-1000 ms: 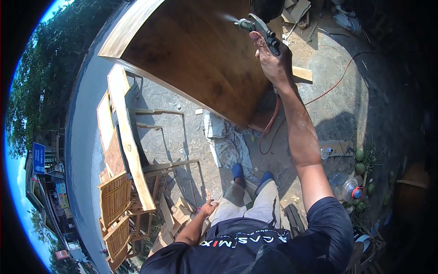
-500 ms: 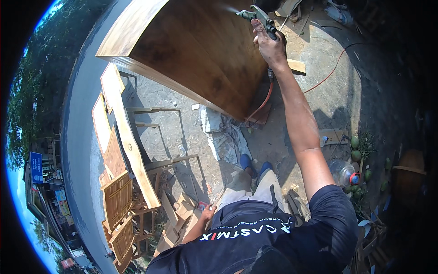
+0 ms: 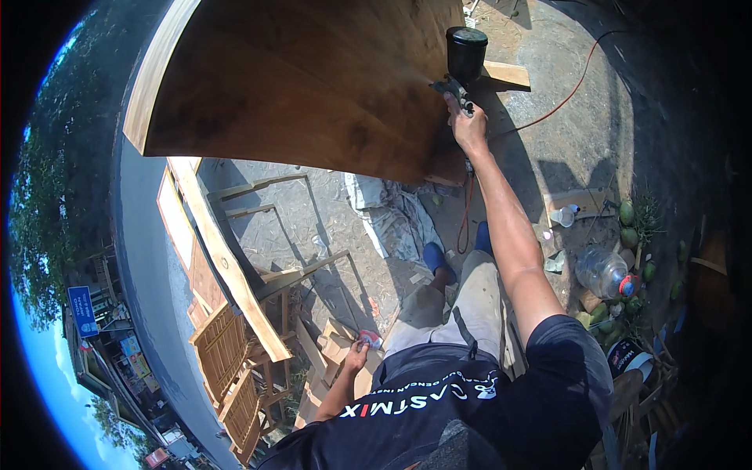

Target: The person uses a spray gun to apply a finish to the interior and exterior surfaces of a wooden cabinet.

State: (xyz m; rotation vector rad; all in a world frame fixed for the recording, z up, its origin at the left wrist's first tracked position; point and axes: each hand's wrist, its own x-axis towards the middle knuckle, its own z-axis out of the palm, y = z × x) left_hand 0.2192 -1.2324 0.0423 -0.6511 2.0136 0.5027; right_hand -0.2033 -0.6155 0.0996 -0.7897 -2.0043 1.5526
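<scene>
My right hand (image 3: 471,131) is closed around the handle of a spray gun (image 3: 454,88) with a black cup (image 3: 467,56) on top. My right arm is stretched out ahead. A faint mist shows at the nozzle, which points left along a large brown wooden panel (image 3: 298,86) with a pale edge. From the gun's handle an air hose (image 3: 468,205) hangs down toward my feet. My left hand (image 3: 357,356) is low beside my left hip, fingers curled; whatever they may hold is too small to make out.
A long wooden plank (image 3: 227,262) and slatted wooden pieces (image 3: 219,342) stand at left by the road. A crumpled cloth (image 3: 392,215) lies under the panel. At right are a clear plastic bottle (image 3: 601,272), green fruits (image 3: 627,213) and a white cup (image 3: 562,216).
My right hand has lowered the spray gun along the panel's right side and tilted it, so its black cup now shows. The view has shifted. My left hand stays by the hip.
</scene>
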